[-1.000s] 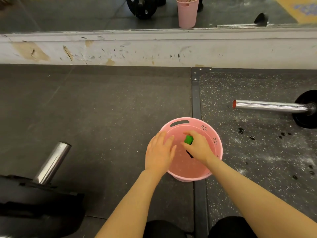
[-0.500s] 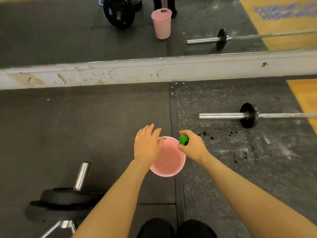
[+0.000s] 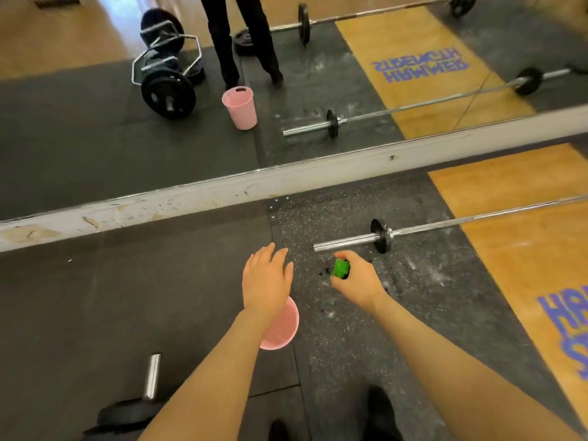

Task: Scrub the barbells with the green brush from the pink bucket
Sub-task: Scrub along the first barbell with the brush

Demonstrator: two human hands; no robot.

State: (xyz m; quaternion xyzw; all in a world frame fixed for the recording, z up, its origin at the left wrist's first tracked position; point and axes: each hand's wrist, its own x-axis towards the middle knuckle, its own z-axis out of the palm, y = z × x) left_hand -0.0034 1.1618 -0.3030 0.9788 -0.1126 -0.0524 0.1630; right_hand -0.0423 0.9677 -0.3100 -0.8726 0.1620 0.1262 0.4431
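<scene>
Over the speckled black rubber floor mat point(image 3: 366, 329), my right hand point(image 3: 356, 281) is gripping the small bright green plastic brush point(image 3: 341, 268), fingers point(image 3: 345, 256) curled round it, and it is hanging just short of the chrome sleeve end of the nearest steel barbell point(image 3: 346, 242); my left hand point(image 3: 265, 283) is hovering with its fingers spread and holding nothing, above the round pink plastic bucket point(image 3: 283, 332), which is standing on the floor by the seam between two mats.

By my judgement the brush is out of the bucket and the scrubbing is not yet begun; the trouble I am expecting is this: the bar is lying free on small black plates point(image 3: 380, 235), so a hard sideways stroke may be setting it rolling away from me; a wet brush may be slipping in my grip; my left forearm is passing right over the bucket, so a careless step or swing could be tipping it.

Dark spots are lying on the mat beside the sleeve; pale dust is smearing the mat further right; a yellow wooden platform point(image 3: 525, 249) with blue lettering is lying beyond; a scuffed white ledge point(image 3: 191, 198) is running under a wall mirror point(image 3: 95, 122), which is showing the bucket, the bars and a standing person's dark trouser legs; a second chrome sleeve point(image 3: 152, 375) on black plates is lying near my left.
</scene>
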